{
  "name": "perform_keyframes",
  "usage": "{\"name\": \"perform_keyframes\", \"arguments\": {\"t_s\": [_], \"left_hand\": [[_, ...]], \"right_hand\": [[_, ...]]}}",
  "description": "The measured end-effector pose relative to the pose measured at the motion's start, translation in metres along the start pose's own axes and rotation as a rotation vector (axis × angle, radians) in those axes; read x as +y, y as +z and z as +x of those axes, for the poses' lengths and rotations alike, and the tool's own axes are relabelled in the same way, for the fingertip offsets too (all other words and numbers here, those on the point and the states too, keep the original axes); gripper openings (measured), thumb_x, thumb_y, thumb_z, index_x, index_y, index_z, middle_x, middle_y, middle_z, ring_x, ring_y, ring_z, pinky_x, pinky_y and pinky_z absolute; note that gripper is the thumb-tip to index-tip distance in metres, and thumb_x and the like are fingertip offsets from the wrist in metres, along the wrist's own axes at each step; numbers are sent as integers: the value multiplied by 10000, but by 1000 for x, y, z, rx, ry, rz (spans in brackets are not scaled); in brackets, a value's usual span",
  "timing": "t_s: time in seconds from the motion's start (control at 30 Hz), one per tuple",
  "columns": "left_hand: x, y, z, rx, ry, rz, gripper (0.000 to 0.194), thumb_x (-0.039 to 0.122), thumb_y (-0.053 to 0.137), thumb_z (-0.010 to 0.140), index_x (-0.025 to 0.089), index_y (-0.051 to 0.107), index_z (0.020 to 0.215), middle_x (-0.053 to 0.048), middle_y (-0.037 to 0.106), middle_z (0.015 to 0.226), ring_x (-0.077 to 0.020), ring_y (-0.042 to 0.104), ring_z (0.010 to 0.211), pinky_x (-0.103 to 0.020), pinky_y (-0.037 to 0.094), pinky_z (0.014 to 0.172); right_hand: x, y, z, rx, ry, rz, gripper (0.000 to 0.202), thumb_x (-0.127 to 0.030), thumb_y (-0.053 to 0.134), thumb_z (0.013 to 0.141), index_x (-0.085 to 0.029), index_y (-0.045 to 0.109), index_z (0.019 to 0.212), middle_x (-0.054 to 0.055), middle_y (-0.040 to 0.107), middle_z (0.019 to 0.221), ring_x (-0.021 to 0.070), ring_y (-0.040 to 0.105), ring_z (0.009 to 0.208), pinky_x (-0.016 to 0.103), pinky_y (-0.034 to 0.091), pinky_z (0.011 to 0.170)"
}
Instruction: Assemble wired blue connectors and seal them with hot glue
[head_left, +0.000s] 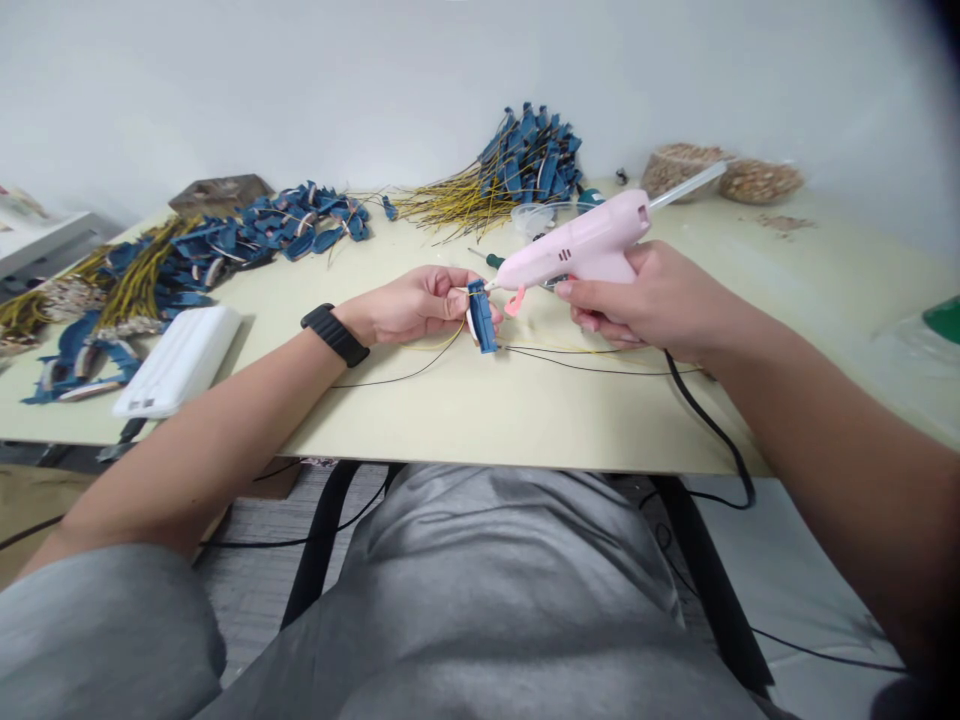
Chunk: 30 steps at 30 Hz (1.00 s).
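Pinches the blue part (483, 322) in the left hand (427, 305) over the desk (390, 425), grips the glue gun (570, 245) in the right hand (637, 300) with nozzle (492, 285) by the part's far end, seemingly gluing, and next needs a steady hold and measured squeeze.

Near the center of the frame, the right hand (656, 300) hides much of the handle of the pink glue gun (562, 248), and whether its nozzle tip (492, 285) touches the blue piece (483, 320) is too small to tell. The right edge cuts off a green object (945, 319); the left edge crops yellow wires (20, 318) and white furniture (69, 236).
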<state>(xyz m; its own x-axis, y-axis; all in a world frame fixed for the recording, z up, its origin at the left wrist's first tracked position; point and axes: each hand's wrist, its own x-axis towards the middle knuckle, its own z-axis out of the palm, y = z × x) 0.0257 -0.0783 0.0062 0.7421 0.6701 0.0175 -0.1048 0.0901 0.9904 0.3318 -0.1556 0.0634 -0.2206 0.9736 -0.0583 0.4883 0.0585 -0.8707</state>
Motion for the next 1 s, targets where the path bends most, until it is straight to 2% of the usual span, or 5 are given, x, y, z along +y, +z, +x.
{"name": "perform_keyframes", "arguments": {"t_s": [0.17,0.47,0.7,0.87,1.0], "left_hand": [[0,0,0,6,2,4,568,433,1144,810,96,848,1158,-164,901,1099,-266,867,981,-442,669,1054],[1,2,-1,20,13,1,568,446,1154,790,97,855,1124,-160,899,1086,-253,865,1005,-422,664,1086],[-1,1,0,34,11,-13,565,434,1158,784,103,849,1121,-160,902,1062,-276,883,1023,-452,657,1132],[-2,0,1,36,21,-8,543,445,1156,787,117,842,1084,-159,909,1076,-269,887,1014,-430,665,1102],[-2,0,1,31,15,-6,546,460,1152,793,127,842,1094,-154,914,1083,-264,889,1020,-416,669,1094]], "right_hand": [[-3,2,-1,12,-1,30,459,-301,849,1072,-201,629,682,28,600,638,78,424,456,283,296,437],[-1,-1,-1,-11,-18,-11,553,-539,937,1036,-234,591,730,23,570,637,100,417,484,304,303,443],[1,-2,-1,-38,-22,6,557,-561,956,1014,-239,588,747,17,567,617,107,412,480,311,293,446],[3,-3,0,-43,-31,33,544,-569,977,991,-234,618,758,26,604,637,101,416,481,310,294,448],[3,-5,0,-59,-47,-2,518,-598,954,1005,-230,690,755,-3,529,524,106,390,454,306,310,464]]}}
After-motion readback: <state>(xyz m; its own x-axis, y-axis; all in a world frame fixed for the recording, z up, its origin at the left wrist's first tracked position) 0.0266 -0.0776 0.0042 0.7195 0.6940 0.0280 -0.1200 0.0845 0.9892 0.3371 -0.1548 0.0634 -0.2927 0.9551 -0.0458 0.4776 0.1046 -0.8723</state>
